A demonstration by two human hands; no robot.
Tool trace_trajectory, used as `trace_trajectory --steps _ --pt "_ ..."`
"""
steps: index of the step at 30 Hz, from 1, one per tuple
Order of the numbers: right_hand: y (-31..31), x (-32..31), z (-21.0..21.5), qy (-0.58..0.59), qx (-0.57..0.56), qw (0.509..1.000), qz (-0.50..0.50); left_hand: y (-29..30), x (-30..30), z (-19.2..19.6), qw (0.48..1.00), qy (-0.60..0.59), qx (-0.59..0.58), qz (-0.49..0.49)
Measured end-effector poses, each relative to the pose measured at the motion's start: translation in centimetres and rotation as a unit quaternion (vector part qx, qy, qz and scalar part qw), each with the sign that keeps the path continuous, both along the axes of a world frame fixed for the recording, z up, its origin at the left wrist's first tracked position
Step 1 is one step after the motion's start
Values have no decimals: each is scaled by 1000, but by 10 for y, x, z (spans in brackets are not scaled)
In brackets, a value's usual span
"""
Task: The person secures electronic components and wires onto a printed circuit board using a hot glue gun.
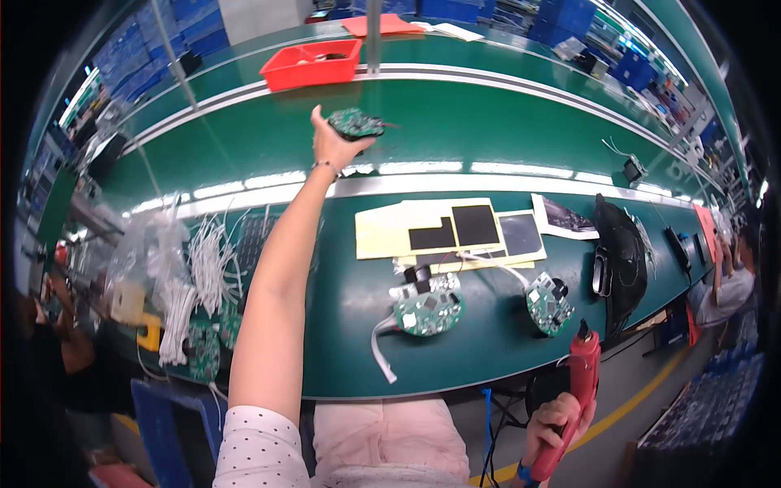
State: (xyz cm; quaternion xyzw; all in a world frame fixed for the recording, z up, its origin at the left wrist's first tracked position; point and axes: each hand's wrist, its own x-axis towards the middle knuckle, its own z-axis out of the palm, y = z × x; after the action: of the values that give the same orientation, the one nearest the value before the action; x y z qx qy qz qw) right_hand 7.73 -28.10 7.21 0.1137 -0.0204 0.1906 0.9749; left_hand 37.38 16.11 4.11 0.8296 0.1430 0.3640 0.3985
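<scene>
My left hand (335,145) stretches far over the green conveyor, gripping a green circuit board (355,123) with dark parts beneath it. Low on the right, off the bench's front edge, my right hand (547,433) is wrapped round a red glue gun (584,368) with its black nozzle pointing up. Between my arms lie two round circuit boards: one board (429,305) with a white cable hanging toward the front edge, and another board (549,304) with a white cable running back toward the yellow sheets (382,231).
A red bin (313,67) stands beyond the conveyor. White cable bundles (213,264) and more boards (203,350) crowd the left of the bench. A black pouch (622,256) lies on the right, near a printed sheet (567,218). Another person (726,281) sits at far right.
</scene>
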Motion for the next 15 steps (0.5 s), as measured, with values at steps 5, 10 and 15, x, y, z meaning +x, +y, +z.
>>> trace_trajectory --steps 5,10,15 --pt "1 7 -11 24 -84 996 -25 38 40 -57 996 1 -55 -73" --pt "23 28 -3 43 -79 996 -9 28 37 -44 978 115 -53 -168" --pt "32 30 -3 -1 -104 994 31 15 13 -20 974 229 1 2"
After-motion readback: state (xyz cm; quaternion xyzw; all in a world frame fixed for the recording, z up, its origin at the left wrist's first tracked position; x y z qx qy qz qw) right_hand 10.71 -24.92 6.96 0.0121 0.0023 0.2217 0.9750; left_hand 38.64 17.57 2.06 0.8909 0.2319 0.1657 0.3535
